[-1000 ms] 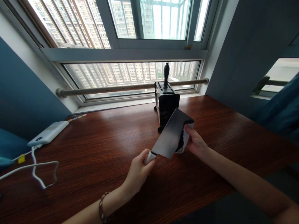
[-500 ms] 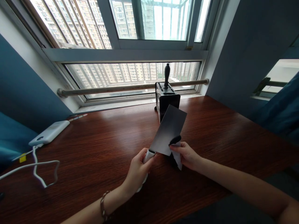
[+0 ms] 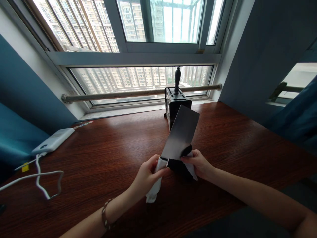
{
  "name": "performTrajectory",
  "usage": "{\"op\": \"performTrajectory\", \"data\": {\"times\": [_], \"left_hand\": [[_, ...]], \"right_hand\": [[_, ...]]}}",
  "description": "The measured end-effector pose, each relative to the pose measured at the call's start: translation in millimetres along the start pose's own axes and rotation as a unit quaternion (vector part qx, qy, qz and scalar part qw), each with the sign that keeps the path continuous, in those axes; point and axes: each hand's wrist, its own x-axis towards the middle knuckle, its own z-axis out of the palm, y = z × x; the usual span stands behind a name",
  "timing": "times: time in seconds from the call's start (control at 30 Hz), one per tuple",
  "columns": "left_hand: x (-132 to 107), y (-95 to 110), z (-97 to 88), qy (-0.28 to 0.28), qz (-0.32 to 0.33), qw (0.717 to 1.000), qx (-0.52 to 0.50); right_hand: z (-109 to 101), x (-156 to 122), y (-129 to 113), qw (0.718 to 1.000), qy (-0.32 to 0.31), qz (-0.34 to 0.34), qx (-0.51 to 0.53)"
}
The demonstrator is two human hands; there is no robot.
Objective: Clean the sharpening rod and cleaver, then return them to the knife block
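A kitchen cleaver (image 3: 182, 130) with a broad grey blade is held tilted over the table, its tip up and to the right. My left hand (image 3: 146, 175) is closed around its white handle (image 3: 162, 162); crumpled white material hangs below the grip. At the blade's lower right, my right hand (image 3: 199, 163) pinches a cloth (image 3: 179, 168), black on one side and pale grey on the other. Part of that cloth curls over the blade's edge. Directly behind the blade stands a black knife block (image 3: 179, 105), with one dark-handled tool (image 3: 177, 79) upright in it.
On the left of the brown wooden table (image 3: 111, 148) lies a white power bank (image 3: 54, 140) with a white cable (image 3: 38, 175) looping from it. A metal rail (image 3: 119, 95) runs along the window behind the table.
The cleaver has risen slightly, and its blade is a little more upright. More of the black cloth shows below the blade, and more white material shows under my left hand.
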Motion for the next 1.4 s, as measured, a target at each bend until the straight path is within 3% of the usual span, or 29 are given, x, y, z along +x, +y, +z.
{"op": "performTrajectory", "data": {"times": [0.13, 0.27, 0.47, 0.57, 0.77, 0.87, 1.03, 1.23, 1.4], "left_hand": [[5.0, -1.2, -5.6, -0.083, -0.038, 0.987, -0.132], [10.7, -10.2, -9.0, -0.171, -0.071, 0.945, -0.27], [9.9, -14.2, -11.7, -0.232, -0.122, 0.901, -0.346], [9.9, -16.3, -10.3, -0.215, -0.14, 0.903, -0.344], [8.8, -19.5, -7.5, -0.063, -0.112, 0.948, -0.292], [7.7, -18.4, -7.2, -0.026, -0.072, 0.965, -0.252], [7.8, -14.7, -8.1, -0.029, -0.053, 0.951, -0.304], [11.2, -16.4, -10.6, -0.077, -0.064, 0.927, -0.362], [15.4, -23.2, -12.0, -0.093, -0.083, 0.938, -0.323]], "right_hand": [[-3.4, 0.2, -2.4, 1.0, -0.013, -0.006, 0.008], [-4.5, -0.1, -0.2, 0.999, -0.032, -0.004, 0.005], [-2.0, -4.4, -2.5, 0.998, -0.058, 0.001, 0.003], [-2.1, -5.3, -4.0, 0.998, -0.062, 0.01, 0.006], [-6.9, -1.7, -0.5, 0.998, -0.063, -0.011, 0.013], [-8.2, -0.6, 0.7, 0.998, -0.061, -0.012, 0.013], [-5.2, -1.5, -1.7, 0.999, -0.031, -0.005, 0.025], [-4.8, -1.2, -2.8, 0.999, -0.021, -0.001, 0.04], [-5.7, -0.3, -2.3, 0.999, -0.01, 0.002, 0.046]]}}
